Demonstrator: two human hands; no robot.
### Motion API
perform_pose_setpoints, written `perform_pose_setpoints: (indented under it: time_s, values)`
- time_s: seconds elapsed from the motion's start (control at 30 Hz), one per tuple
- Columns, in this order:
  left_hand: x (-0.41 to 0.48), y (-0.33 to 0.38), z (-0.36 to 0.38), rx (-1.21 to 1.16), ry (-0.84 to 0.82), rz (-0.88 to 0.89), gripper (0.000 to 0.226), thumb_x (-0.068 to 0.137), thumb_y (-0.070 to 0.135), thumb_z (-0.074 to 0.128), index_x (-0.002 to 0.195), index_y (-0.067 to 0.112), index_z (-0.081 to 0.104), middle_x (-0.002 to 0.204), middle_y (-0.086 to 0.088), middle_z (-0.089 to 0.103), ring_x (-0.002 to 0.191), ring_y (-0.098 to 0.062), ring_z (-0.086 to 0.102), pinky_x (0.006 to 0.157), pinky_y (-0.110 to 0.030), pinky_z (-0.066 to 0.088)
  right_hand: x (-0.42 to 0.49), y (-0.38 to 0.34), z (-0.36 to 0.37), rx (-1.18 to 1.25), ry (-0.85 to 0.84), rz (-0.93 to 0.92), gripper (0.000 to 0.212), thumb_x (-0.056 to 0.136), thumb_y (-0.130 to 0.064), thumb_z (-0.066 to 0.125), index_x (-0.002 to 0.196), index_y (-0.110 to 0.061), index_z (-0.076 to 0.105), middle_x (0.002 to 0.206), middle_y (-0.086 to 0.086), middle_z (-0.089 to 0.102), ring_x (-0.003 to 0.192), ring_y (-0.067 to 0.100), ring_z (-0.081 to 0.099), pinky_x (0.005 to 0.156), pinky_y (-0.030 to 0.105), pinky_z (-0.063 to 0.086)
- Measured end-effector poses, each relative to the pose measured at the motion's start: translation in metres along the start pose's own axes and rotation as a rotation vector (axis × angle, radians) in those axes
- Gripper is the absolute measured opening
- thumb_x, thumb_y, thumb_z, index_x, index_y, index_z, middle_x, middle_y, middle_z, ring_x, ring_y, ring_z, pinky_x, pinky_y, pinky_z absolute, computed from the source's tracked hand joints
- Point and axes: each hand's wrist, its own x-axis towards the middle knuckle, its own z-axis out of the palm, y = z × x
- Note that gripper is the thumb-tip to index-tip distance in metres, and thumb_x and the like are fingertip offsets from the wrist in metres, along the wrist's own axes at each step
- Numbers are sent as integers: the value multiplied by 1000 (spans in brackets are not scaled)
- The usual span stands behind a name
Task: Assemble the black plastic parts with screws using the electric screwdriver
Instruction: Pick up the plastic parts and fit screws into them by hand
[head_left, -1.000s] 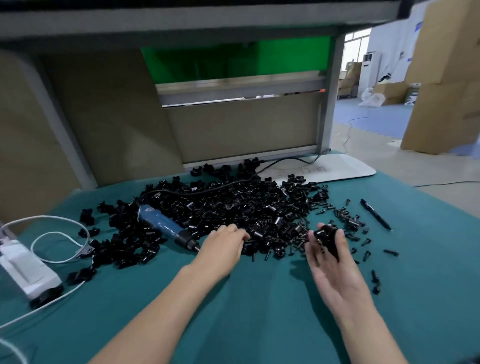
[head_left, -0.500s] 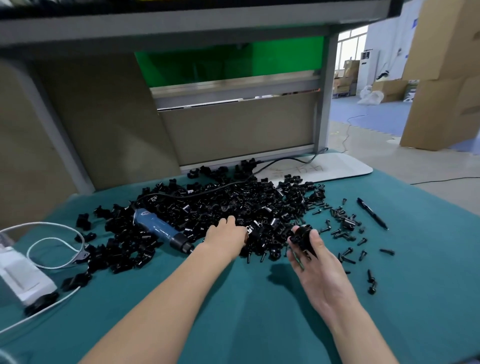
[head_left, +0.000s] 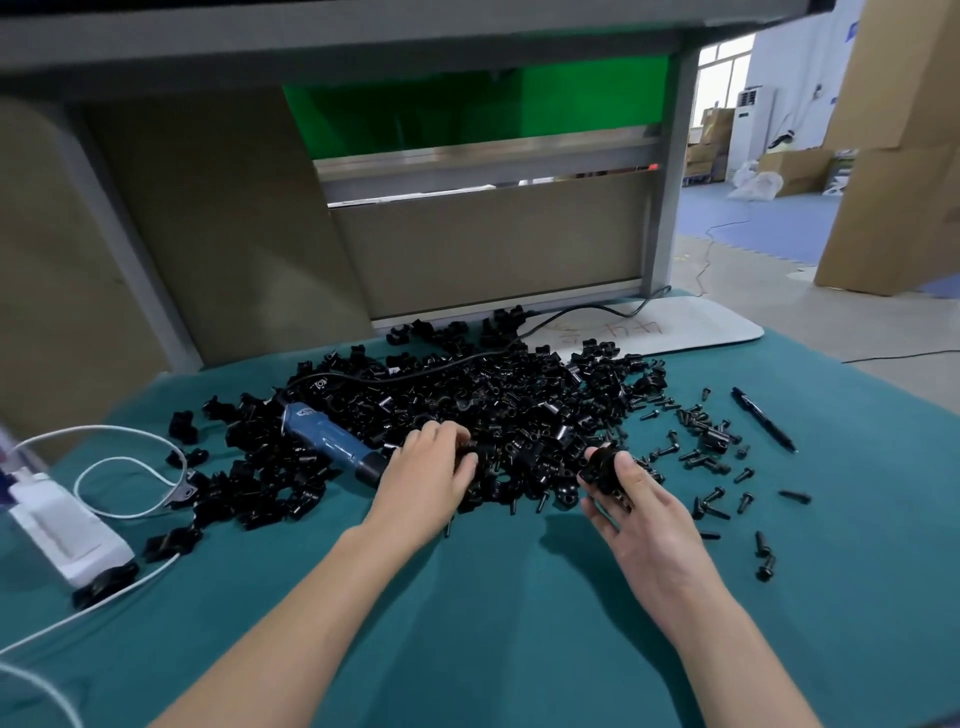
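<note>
1 black part (head_left: 602, 465) is gripped in right hand (head_left: 639, 512); pile (head_left: 498, 405) is probed by left hand (head_left: 428, 470), grip can't be told; screwdriver (head_left: 332, 441) untouched, no assy done yet.

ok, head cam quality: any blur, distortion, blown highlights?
Head view: wide-angle distortion slants the grey post; window blown out; left edge smeared around the white adapter; soft shadow under the right hand; its black part shows little detail.

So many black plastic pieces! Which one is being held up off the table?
The black piece gripped by the right hand, palm up. The rest lie in the pile or scattered on the green cloth.
</note>
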Motion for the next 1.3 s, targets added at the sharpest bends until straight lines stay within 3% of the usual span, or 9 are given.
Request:
perform_pose_setpoints:
  time_s: [0.17, 0.3, 0.43, 0.63, 0.77, 0.87, 1.03, 1.17, 1.3]
  values:
    - [-46, -14, -8, -129, 66, -166, 9, 103, 37, 48, 107, 31, 53, 85, 17, 59, 74, 4, 54, 58, -18, 37, 2, 4, 2, -71, 35, -28, 52, 82, -33, 73, 127, -7, 68, 120, 5, 76, 109, 24, 72, 86, 33, 57]
    - [-72, -5, 5, -62, 32, -126, 20, 104, 43, 43, 116, 31, 53, 108, 16, 58, 98, -6, 56, 80, -26, 45, 5, 7, 3, -84, 91, -64, 50, 85, -31, 72, 129, -6, 67, 129, 12, 71, 112, 29, 68, 89, 35, 56]
    - [-69, 11, 25, 51, 37, -128, 36, 107, 41, 37, 138, 26, 45, 130, 4, 43, 118, -14, 44, 100, -28, 37, 5, 7, 1, -79, 111, -70, 43, 89, -30, 71, 126, -7, 69, 128, 12, 71, 112, 28, 67, 89, 33, 57]
    - [-64, 6, 32, -151, 32, -98, 34, 107, 14, 39, 139, 22, 47, 130, 7, 44, 121, -9, 43, 98, -24, 41, 5, 7, 1, -65, 114, -80, 40, 86, -30, 72, 119, -8, 71, 119, 9, 75, 104, 24, 70, 85, 31, 57]
    - [-68, -5, 27, -277, 9, -73, 36, 108, 18, 40, 141, 27, 46, 127, 15, 42, 98, -4, 54, 78, -18, 45, 8, 7, 0, -89, 102, -74, 44, 85, -31, 72, 123, -8, 69, 121, 9, 75, 110, 25, 68, 86, 31, 57]
    - [-68, -11, 26, -349, -26, -58, 43, 107, 11, 40, 145, 31, 45, 126, 15, 48, 109, 0, 51, 88, -13, 41, 10, 9, -2, -116, 92, -74, 42, 87, -30, 73, 123, -8, 69, 121, 8, 75, 111, 26, 68, 86, 31, 57]
    - [-71, -19, 14, -484, -19, -145, 60, 101, -6, 31, 139, 35, 51, 119, 21, 55, 106, 11, 49, 81, -4, 40, 10, 12, 0, -196, 47, -101, 42, 83, -33, 73, 118, -9, 72, 114, 5, 78, 97, 17, 74, 79, 25, 61]
    - [-73, -19, 4, -462, 41, -126, 42, 106, 8, 34, 125, 38, 56, 115, 26, 54, 107, 11, 49, 83, -5, 41, 9, 14, -1, -218, 9, -111, 39, 85, -31, 71, 116, -8, 73, 115, 5, 78, 107, 21, 73, 81, 25, 62]
    - [-77, -18, -1, -293, -138, 67, 29, 106, 36, 43, 133, 41, 53, 114, 27, 44, 114, 5, 42, 96, -20, 40, 10, 14, -2, -230, -9, -107, 36, 92, -26, 68, 122, -6, 70, 116, 9, 77, 109, 25, 73, 85, 29, 62]
